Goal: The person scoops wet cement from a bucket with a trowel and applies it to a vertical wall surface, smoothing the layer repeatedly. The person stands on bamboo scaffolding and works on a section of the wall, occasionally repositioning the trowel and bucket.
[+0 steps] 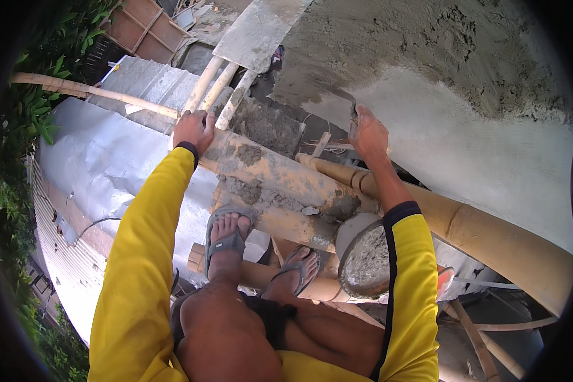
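My right hand is closed around the handle of a trowel, whose thin blade lies against the wet grey mortar on the wall. Over at the left, my left hand has its fingers curled over the far left corner of a mortar-stained plank, right by the ends of the bamboo poles. Clumps of mortar lie on that plank. A round bucket with mortar in it stands near my right forearm, partly hidden by my sleeve.
My sandalled feet stand on the plank and a bamboo pole. One thick bamboo pole runs along the smooth lower wall. Metal roofing sheets lie below at left, beside leafy plants. Gaps open between the poles at lower right.
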